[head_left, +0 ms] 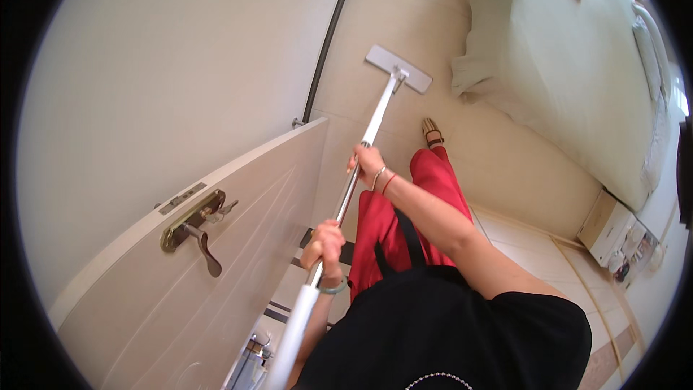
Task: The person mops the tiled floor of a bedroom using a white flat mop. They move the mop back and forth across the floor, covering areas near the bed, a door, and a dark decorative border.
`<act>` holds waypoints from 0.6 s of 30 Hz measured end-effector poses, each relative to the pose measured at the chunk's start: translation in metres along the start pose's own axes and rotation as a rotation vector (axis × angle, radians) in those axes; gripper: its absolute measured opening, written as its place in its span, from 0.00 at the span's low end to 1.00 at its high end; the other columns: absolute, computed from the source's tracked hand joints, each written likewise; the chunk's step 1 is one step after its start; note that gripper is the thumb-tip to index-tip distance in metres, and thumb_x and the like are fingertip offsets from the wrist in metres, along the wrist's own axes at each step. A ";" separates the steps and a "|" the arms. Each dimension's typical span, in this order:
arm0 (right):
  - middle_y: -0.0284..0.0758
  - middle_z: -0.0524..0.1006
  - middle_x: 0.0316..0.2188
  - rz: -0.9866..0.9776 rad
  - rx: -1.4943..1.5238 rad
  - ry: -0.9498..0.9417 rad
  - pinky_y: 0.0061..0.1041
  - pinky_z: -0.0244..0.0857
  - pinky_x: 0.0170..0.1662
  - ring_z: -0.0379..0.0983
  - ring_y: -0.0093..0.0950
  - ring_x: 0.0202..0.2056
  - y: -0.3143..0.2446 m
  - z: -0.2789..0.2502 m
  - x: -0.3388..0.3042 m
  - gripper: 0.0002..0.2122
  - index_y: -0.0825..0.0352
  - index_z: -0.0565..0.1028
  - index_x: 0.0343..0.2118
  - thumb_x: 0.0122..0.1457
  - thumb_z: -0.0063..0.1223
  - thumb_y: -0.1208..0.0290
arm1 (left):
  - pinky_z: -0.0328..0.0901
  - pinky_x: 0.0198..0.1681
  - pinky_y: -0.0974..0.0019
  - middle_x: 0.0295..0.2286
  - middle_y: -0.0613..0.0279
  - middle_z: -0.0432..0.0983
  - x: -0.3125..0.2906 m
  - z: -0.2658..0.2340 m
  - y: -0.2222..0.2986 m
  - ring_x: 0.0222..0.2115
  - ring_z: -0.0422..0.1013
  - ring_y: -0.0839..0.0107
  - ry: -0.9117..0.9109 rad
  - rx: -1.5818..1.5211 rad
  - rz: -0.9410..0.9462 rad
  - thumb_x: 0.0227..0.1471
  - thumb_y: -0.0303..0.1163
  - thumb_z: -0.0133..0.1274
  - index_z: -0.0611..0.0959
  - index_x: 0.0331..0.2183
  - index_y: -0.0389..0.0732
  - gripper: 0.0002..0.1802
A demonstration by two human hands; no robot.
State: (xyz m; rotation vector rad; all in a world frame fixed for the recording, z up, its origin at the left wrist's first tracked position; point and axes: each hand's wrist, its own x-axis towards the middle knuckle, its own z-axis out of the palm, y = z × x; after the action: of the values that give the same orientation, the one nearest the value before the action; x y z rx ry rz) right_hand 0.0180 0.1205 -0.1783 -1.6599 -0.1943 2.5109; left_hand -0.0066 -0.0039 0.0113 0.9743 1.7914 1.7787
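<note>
Ahead of the right grip [369, 162], the head [381, 60] of a white mop [373, 125] sits on the pale floor [404, 14]. That grip and the left grip [326, 245], nearer the body, are wrapped closed around the pole [348, 195]. Left of both stand an open door [245, 267] and a wall [195, 65] with a dark strip [330, 39]; rightward lies a bed [570, 79].

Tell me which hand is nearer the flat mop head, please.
The right. The right hand grips the pole partway down toward the mop head; the left hand grips it farther back, closer to the body.
</note>
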 end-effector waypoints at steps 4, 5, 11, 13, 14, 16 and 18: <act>0.33 0.63 0.10 -0.106 -0.006 -0.097 0.30 0.64 0.17 0.64 0.28 0.13 -0.102 -0.013 0.078 0.03 0.67 0.61 0.24 0.51 0.38 0.75 | 0.66 0.36 0.59 0.15 0.58 0.65 0.071 0.075 -0.041 0.18 0.64 0.70 -0.037 0.065 0.069 0.45 0.15 0.40 0.60 0.15 0.37 0.13; 0.33 0.63 0.10 -0.091 0.021 -0.143 0.31 0.64 0.17 0.64 0.28 0.13 -0.130 -0.007 0.091 0.03 0.67 0.61 0.24 0.51 0.38 0.75 | 0.66 0.36 0.59 0.15 0.58 0.65 0.093 0.090 -0.049 0.18 0.63 0.71 -0.038 0.056 0.101 0.46 0.15 0.40 0.60 0.14 0.37 0.14; 0.33 0.63 0.12 -0.108 0.004 -0.208 0.30 0.66 0.20 0.64 0.26 0.14 -0.252 0.023 0.166 0.02 0.66 0.60 0.27 0.51 0.37 0.76 | 0.63 0.41 0.56 0.16 0.63 0.63 0.187 0.144 -0.110 0.20 0.62 0.73 -0.050 0.062 0.166 0.50 0.23 0.38 0.58 0.16 0.40 0.14; 0.33 0.66 0.15 -0.081 -0.080 -0.118 0.30 0.67 0.19 0.66 0.25 0.15 -0.263 0.029 0.173 0.03 0.67 0.61 0.29 0.52 0.36 0.75 | 0.64 0.40 0.58 0.15 0.63 0.64 0.191 0.147 -0.125 0.19 0.62 0.74 0.035 0.038 0.158 0.49 0.22 0.40 0.59 0.15 0.39 0.14; 0.33 0.66 0.16 -0.088 -0.107 -0.090 0.30 0.67 0.19 0.66 0.25 0.15 -0.256 0.033 0.172 0.03 0.67 0.61 0.30 0.52 0.36 0.75 | 0.64 0.39 0.59 0.15 0.62 0.64 0.188 0.145 -0.129 0.18 0.62 0.74 0.079 0.027 0.156 0.49 0.21 0.40 0.59 0.15 0.39 0.15; 0.33 0.67 0.17 -0.126 -0.167 -0.011 0.29 0.67 0.18 0.67 0.24 0.15 -0.245 0.031 0.176 0.04 0.67 0.61 0.31 0.52 0.35 0.75 | 0.64 0.40 0.57 0.15 0.62 0.64 0.175 0.142 -0.131 0.19 0.62 0.74 0.119 0.037 0.111 0.50 0.23 0.39 0.58 0.15 0.39 0.15; 0.34 0.68 0.15 -0.112 -0.222 0.012 0.28 0.65 0.15 0.67 0.24 0.13 -0.223 0.025 0.170 0.04 0.66 0.61 0.30 0.52 0.35 0.73 | 0.64 0.40 0.57 0.15 0.61 0.64 0.152 0.135 -0.126 0.19 0.62 0.74 0.141 0.048 0.079 0.50 0.22 0.39 0.57 0.15 0.39 0.15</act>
State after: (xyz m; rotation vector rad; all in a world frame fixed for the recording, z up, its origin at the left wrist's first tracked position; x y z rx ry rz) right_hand -0.0641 0.3682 -0.2835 -1.6872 -0.5677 2.4711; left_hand -0.0300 0.2079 -0.0970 0.9726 1.9137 1.9025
